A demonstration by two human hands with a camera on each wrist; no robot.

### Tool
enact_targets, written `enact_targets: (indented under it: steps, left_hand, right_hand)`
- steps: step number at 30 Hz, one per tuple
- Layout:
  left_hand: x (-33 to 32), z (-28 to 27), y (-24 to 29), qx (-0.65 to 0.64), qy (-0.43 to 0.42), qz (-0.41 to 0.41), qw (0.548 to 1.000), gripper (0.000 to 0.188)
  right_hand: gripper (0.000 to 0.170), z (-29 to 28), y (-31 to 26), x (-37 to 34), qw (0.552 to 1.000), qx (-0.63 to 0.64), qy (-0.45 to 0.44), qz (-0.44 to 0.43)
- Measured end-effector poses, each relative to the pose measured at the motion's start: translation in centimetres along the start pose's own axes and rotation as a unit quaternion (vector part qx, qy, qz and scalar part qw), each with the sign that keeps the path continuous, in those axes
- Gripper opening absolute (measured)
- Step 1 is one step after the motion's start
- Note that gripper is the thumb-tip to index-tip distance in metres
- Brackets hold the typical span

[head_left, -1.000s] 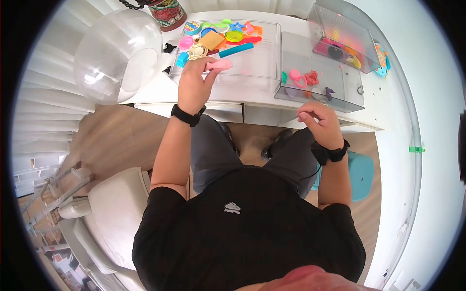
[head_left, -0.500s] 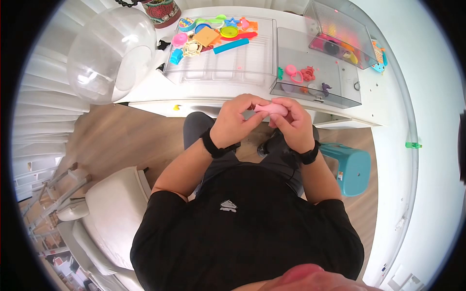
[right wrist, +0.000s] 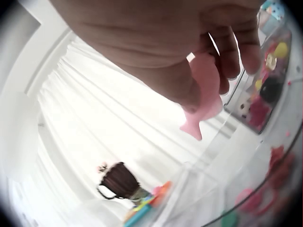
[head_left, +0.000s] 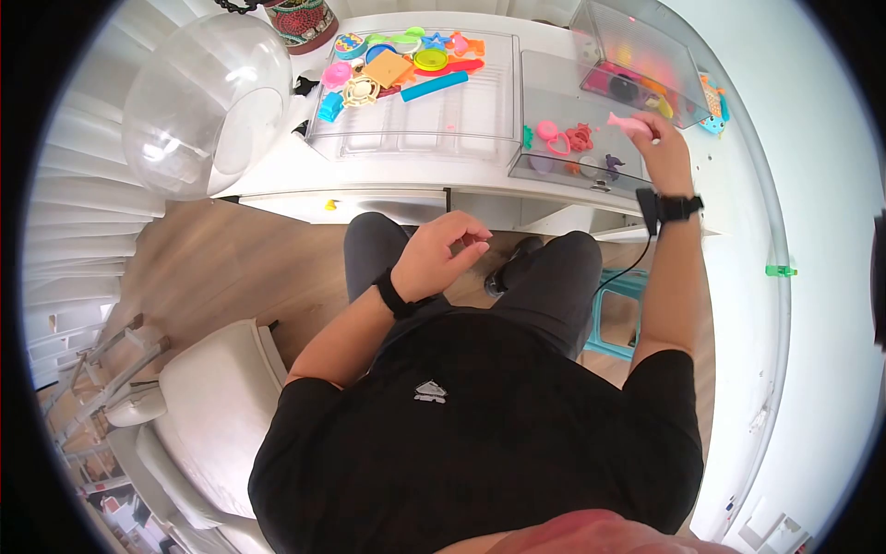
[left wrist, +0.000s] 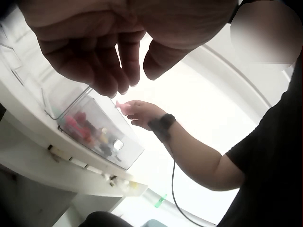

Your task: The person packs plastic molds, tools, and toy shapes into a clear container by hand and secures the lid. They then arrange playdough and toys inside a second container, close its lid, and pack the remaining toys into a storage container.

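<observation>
My right hand (head_left: 666, 152) pinches a pink fish-shaped toy (right wrist: 207, 94) between thumb and fingers, its forked tail sticking out past them. In the head view, hand and toy are over the right part of a low grey see-through box (head_left: 554, 92). Inside that box lie a pink heart-shaped ring (head_left: 558, 143), a red figure (head_left: 580, 138), a purple figure (head_left: 613, 163) and other small pieces. Above the lap, before the desk's front edge, my left hand (head_left: 441, 247) hangs with loosely bent fingers and holds nothing.
A clear tray (head_left: 480, 115) at left bears several colourful toy moulds and a blue stick (head_left: 435, 86). Behind the grey box stands a taller see-through box (head_left: 637, 46) with bright toys. A big clear globe (head_left: 203, 102) is at far left, a teal stool (head_left: 614, 314) below the desk.
My left hand brought the pink toy from the tray to my right hand before the desk. The right hand then carried it right, over the grey box; the left let go and stayed near the lap.
</observation>
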State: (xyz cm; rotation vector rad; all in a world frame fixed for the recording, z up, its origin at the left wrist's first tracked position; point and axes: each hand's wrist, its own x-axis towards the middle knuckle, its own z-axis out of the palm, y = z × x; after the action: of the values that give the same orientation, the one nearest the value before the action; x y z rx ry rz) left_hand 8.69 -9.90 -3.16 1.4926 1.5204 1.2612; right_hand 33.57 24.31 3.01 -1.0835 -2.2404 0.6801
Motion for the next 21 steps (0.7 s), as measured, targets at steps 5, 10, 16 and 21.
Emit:
enact_targets:
  steps: [5, 10, 16, 21]
  left_hand:
    - [-0.9, 0.6, 0.1, 0.014, -0.013, -0.007, 1.0, 0.015]
    - [-1.3, 0.4, 0.3, 0.055, -0.017, 0.015, 0.998, 0.015]
    - [-1.7, -0.3, 0.2, 0.071, -0.009, 0.002, 0.997, 0.014]
    - [-1.7, -0.4, -0.3, 0.071, -0.004, 0.008, 0.997, 0.014]
  right_hand:
    - [0.032, 0.0, 6.7, 7.1, 0.976, -0.112, -0.184, 0.031]
    - [0.036, 2.2, 8.4, 10.2, 0.9, -0.229, -0.367, 0.046]
    - [0.033, 3.9, 8.9, 10.8, 0.87, -0.197, -0.441, 0.098]
    - [0.033, 4.5, 8.1, 10.3, 0.867, -0.219, -0.427, 0.137]
